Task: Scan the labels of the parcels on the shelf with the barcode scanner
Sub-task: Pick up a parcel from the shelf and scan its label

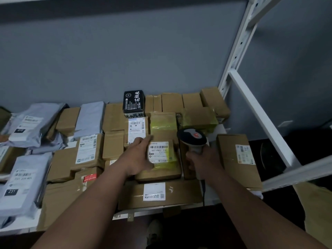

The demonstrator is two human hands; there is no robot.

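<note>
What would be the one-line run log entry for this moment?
left hand: holds labelled parcel | right hand: grips barcode scanner beside it | shelf: many parcels

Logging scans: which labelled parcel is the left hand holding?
The yellow-taped box marked 507-P802, beside the scanner; the left hand grips its left edge, and no other parcel is touched.

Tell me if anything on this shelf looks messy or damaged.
Loose tape hangs off the shelf's front edge, and the grey bags on the left lie crookedly heaped. Otherwise nothing stands out.
</note>
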